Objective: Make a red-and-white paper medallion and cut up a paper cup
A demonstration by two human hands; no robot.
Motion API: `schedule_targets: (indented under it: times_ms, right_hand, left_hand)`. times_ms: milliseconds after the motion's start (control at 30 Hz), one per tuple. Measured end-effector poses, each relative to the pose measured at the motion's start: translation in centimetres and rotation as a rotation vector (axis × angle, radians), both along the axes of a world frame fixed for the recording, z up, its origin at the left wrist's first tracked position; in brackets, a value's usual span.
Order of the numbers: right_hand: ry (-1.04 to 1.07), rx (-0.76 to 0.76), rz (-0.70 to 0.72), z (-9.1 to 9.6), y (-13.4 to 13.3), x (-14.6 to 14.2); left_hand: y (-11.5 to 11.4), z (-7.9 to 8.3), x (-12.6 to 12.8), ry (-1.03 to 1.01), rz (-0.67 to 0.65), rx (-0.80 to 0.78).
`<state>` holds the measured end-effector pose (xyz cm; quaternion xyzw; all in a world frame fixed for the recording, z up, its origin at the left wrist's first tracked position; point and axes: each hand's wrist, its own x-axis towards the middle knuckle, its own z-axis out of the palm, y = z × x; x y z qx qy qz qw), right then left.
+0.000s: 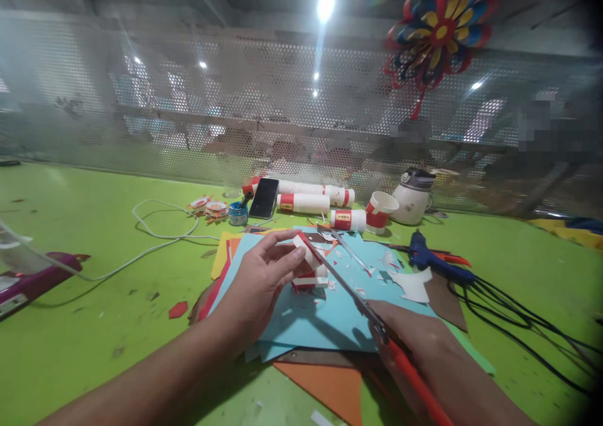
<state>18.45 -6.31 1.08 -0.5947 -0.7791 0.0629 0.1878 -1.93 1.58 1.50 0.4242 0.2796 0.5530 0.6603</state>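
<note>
My left hand (261,281) pinches a small folded piece of white and red paper (308,253) above a light blue sheet (320,316). My right hand (424,344) grips scissors (351,284) with red handles; the long blades point up and left, their tips reaching the paper piece. More white and red paper strips (311,281) lie on the blue sheet just beneath the held piece. White offcuts (412,284) lie to the right.
Stacked coloured sheets, orange (330,385) among them, lie on the green table (94,325). Behind stand glue bottles (306,203), a phone (264,198), a paper cup (379,211) and a white jug (413,196). A blue glue gun (431,256) with black cables lies right; a white cable (160,234) left.
</note>
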Motion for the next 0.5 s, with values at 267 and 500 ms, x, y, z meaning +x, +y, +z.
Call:
schedule_targets:
  times_ms: [267, 500]
  right_hand:
    - [0.009, 0.011, 0.008, -0.16, -0.09, -0.25]
    - [0.016, -0.015, 0.017, -0.15, -0.06, -0.28]
  left_hand:
    - [-0.34, 0.25, 0.12, -0.039, 0.001, -0.032]
    - [0.06, 0.04, -0.08, -0.037, -0.012, -0.023]
